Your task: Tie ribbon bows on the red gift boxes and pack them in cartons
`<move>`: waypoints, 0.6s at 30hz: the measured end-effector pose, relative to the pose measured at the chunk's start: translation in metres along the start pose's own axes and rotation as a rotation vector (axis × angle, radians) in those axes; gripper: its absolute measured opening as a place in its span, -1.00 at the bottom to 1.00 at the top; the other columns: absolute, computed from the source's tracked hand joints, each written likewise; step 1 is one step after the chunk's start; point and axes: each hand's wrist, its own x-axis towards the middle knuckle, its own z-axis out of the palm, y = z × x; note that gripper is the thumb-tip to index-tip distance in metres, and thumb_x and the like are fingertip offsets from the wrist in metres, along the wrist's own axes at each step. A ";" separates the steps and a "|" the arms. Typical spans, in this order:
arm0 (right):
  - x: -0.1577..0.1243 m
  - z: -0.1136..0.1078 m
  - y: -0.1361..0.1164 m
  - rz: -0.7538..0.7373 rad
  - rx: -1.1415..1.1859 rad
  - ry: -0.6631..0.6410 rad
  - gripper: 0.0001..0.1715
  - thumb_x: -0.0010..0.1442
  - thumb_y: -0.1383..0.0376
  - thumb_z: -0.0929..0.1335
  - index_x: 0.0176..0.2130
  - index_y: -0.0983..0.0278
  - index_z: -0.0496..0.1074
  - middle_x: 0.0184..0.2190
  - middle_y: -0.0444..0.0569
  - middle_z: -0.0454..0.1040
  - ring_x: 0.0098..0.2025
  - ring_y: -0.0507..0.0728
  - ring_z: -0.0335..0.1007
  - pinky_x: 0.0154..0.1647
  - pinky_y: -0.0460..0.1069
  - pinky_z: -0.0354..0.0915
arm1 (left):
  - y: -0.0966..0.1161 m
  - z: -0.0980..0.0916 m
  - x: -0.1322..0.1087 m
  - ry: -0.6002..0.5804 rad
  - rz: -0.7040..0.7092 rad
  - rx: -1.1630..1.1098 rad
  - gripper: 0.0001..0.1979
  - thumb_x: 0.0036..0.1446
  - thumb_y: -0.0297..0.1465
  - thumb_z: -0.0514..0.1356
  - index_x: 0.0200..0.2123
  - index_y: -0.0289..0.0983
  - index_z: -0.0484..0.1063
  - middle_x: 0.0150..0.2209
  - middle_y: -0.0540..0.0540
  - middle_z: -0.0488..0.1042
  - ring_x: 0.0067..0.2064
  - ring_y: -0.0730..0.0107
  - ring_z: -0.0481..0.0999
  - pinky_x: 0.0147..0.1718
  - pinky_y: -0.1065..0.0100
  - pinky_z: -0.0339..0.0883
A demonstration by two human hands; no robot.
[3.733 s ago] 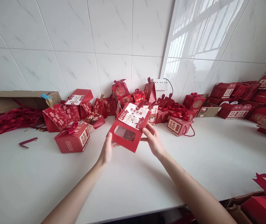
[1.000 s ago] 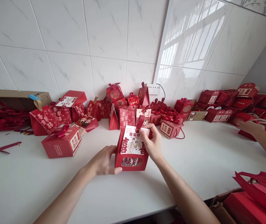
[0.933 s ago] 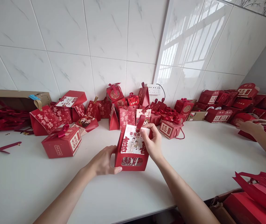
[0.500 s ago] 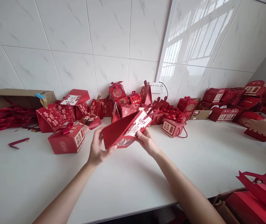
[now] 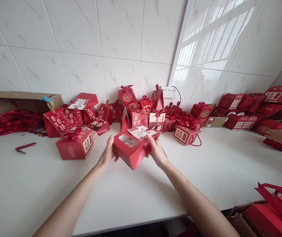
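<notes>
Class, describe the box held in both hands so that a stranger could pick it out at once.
Find the white table below the tiled wall, then look near its middle. The red box is between the left hand and the right hand. Unlike the boxes behind it, it is held, its oblong window showing beside a white printed panel.

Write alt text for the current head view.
A person's left hand and right hand hold a windowed red box over a white table. More red boxes crowd before a tiled wall; another person's hand is at far right.
</notes>
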 end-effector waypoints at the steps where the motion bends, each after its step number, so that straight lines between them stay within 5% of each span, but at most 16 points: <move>1: 0.002 -0.001 0.001 0.082 0.048 -0.007 -0.42 0.04 -0.18 0.30 -0.53 0.27 0.29 -0.72 -0.17 0.29 -0.72 -0.02 0.14 -0.74 -0.11 0.10 | 0.000 0.000 -0.001 -0.001 0.018 -0.021 -0.41 0.06 0.16 -0.11 -0.49 -0.26 0.28 -0.73 0.09 0.21 -0.75 0.56 0.10 -0.78 0.47 0.01; 6: 0.017 -0.015 0.007 0.419 0.260 -0.056 -0.31 0.09 -0.23 0.19 -0.70 0.24 0.13 -0.87 -0.22 0.12 -0.81 -0.08 -0.02 -0.77 -0.15 0.09 | 0.010 0.008 -0.010 -0.153 0.073 -0.083 -0.51 -0.03 0.08 0.15 -0.43 -0.27 0.31 -0.75 0.10 0.20 -0.66 0.43 0.31 -0.72 0.44 0.17; 9: 0.022 -0.017 0.003 0.469 0.241 -0.043 -0.39 0.12 -0.17 0.20 -0.59 0.26 0.27 -0.80 -0.21 0.22 -0.80 -0.06 0.08 -0.74 -0.15 0.16 | 0.011 0.011 -0.011 -0.170 0.113 -0.038 -0.52 -0.03 0.07 0.16 -0.46 -0.28 0.30 -0.75 0.09 0.22 -0.65 0.41 0.32 -0.70 0.40 0.21; 14: -0.019 -0.008 -0.016 0.157 0.154 -0.097 -0.46 0.02 -0.05 0.37 -0.08 0.18 0.33 -0.24 -0.05 0.50 -0.41 0.09 0.45 -0.47 -0.02 0.44 | -0.007 -0.004 -0.004 0.022 0.475 0.217 -0.54 0.02 0.05 0.11 -0.52 -0.27 0.30 -0.69 0.06 0.34 -0.60 0.41 0.38 -0.60 0.40 0.28; 18: -0.104 -0.001 -0.021 -0.096 0.004 0.012 -0.30 0.02 0.10 0.41 0.11 0.09 0.14 0.08 -0.02 0.33 -0.07 0.19 0.41 -0.20 0.07 0.45 | -0.022 -0.011 0.003 -0.121 0.863 0.500 -0.54 -0.15 0.08 0.20 -0.59 -0.23 0.39 -0.66 0.14 0.39 -0.59 0.51 0.37 -0.59 0.50 0.27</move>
